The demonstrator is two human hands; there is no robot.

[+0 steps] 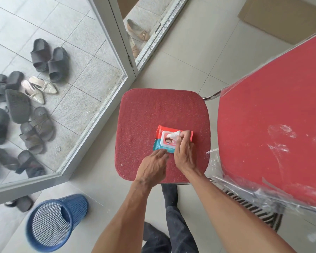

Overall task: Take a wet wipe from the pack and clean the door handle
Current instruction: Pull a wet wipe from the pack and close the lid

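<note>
Two hands work at a pack of wet wipes on a red chair.

The pack (161,142) lies flat on the red chair seat (144,110), near its front edge and a bit to the right. The right hand (184,149) reaches over the pack and pinches a white wipe (174,134) that sticks up from the hole in the top. The left hand (152,164) has its fingers out fairly straight, and the tips touch the near corner of the pack. A blue basket (51,221) lies tipped on the floor to the left. Many shoes (44,55) sit on the tiles behind the glass door (106,52). A second chair (272,115), also red, stands just to the right.
</note>
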